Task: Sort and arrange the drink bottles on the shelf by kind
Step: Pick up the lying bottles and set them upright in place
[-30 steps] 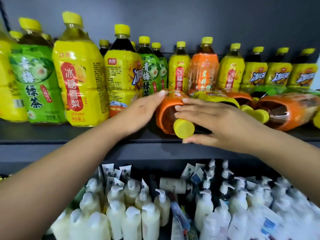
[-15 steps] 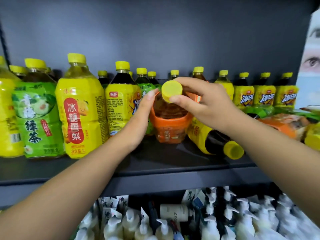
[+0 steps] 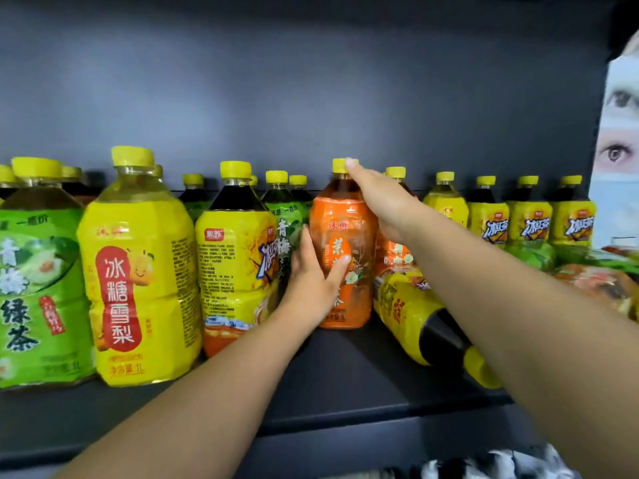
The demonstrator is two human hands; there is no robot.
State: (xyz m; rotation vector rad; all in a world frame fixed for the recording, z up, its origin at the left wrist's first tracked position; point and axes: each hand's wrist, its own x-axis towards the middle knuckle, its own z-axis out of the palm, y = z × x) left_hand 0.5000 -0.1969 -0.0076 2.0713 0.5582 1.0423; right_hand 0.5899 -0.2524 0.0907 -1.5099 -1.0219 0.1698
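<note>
At the centre of the frame, on the dark shelf (image 3: 345, 385), the orange-labelled bottle (image 3: 340, 229) stands upright, long axis vertical and yellow cap (image 3: 338, 167) up. Both hands have it. The left hand (image 3: 311, 281) grips the lower body from the left, its thumb (image 3: 340, 266) laid across the front label. The right hand (image 3: 383, 205) wraps the shoulder from the right, with one fingertip (image 3: 350, 163) on the cap. The bottle sits between the two hands, neither one nearer, so the coming move is probably a slide into its row. Just behind it to the right, partly covered by the right wrist, stands a second orange bottle (image 3: 394, 254), making two of this kind upright. At lower right one yellow-labelled bottle (image 3: 411, 316) lies on its side, cap toward the lower right corner, just beside the held bottle's base. More fallen bottles blur at the right edge and cannot be counted. Three iced-tea bottles (image 3: 530, 223) stand in the back row at right.
</note>
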